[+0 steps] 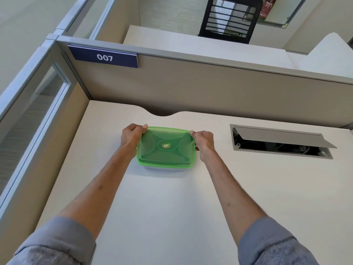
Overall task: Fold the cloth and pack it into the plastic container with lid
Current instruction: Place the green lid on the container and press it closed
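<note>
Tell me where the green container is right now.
In the head view, the green container sits mid-desk, lid on, gripped between the left hand and right hand, left of the open cable hatch.

- The plastic container (165, 148) is set on the tabletop (172, 207), nearer the far edge than the near one, just before a notch (162, 113) cut into that far edge;
- the lid (166, 145) is seated on top of the container;
- the left hand (132, 135) is placed at its left side, the right hand (204, 142) at its right;
- a cable hatch (280, 141) is sunk in the tabletop toward the far right corner;
- a partition (210, 87) is stood behind the far edge, with a number plate (104, 57) at its upper left.
</note>
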Available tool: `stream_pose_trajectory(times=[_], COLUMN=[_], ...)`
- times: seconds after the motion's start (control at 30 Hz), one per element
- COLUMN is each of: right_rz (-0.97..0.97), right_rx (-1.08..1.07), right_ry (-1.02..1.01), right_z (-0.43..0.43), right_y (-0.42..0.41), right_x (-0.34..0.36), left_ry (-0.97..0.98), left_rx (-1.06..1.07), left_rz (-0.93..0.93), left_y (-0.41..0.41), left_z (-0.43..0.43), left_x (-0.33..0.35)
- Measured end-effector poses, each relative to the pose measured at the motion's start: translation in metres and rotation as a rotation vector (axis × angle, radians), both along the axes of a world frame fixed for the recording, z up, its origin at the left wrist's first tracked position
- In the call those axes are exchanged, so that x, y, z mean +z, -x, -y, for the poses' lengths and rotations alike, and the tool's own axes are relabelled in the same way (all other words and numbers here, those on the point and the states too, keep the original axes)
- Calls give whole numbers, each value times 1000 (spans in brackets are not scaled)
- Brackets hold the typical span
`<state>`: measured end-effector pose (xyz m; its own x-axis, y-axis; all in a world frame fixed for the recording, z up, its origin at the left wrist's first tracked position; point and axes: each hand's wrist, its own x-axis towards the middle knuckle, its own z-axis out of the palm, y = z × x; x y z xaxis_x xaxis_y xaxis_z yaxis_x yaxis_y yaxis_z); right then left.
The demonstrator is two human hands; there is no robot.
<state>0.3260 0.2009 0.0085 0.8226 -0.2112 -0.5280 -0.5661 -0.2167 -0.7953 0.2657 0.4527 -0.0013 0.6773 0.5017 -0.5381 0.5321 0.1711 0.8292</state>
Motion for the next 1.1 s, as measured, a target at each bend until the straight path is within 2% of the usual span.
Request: stream_pose_trajectory(times=[0.27,0.43,0.57,0.83,0.93,1.03,1.1], right_rz=[-14,-16,-48,-56,-67,-37,-18], right_rx=[-6,-44,4,11,-18,-27,-11], right_ry=[-51,-63,-83,-175,-286,-277,-256], right_z=[7,25,32,32,34,31,29], right_y=[16,66,112,127,129,133,132], right_x=[9,4,-7,1,1,-1,0], left_ry=[-91,-129,-107,-146,8,272,358], left_rx=[-14,28,39,-23,23,56,137], left_rz=[0,13,10,28,23,58,110], left_y=[13,55,100,136,140,141,137], left_z=[7,16,34,47,64,102,121], left_x=[8,13,3,6,13,14,13])
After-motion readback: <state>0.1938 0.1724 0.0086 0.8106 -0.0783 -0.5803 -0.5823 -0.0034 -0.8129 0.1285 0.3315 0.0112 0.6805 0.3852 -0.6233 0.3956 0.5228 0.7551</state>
